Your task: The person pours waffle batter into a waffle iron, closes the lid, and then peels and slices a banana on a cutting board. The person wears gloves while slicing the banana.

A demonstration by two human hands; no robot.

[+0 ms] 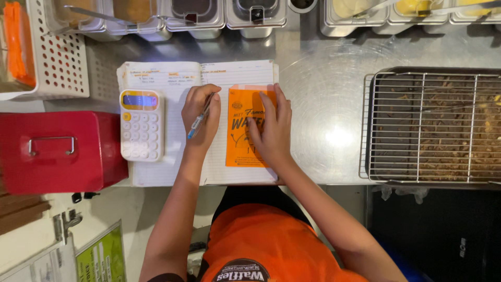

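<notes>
At the centre of the frame, an open lined notebook (240, 70) is lying on a steel counter (323, 104), and both hands are working on its pages. The left hand (201, 117) is resting near the fold of the notebook, its fingers curled tightly round a blue-and-clear pen (198, 121); the pen is slanting, tip pointing toward the lower left of the frame. The right hand (271, 128) is lying flat, fingers extended and slightly spread, on an orange printed card (240, 146); it is pressing on the card from above rather than gripping it. The card is lying on the right-hand page, upright in the frame, its lower left part showing beside the palm. Just left of the left hand, a white calculator (141, 125) with a yellow top is sitting on the left-hand page. Further left, a red metal box (57, 151) with a wire handle is standing against the notebook's edge, and a white perforated basket (57, 62) is standing above it, in the upper left of the frame. At the right of the frame, well apart from the hands, a wire rack (433, 125) is lying over a dark tray. Along the top edge, a row of clear lidded containers (198, 13) is standing.
</notes>
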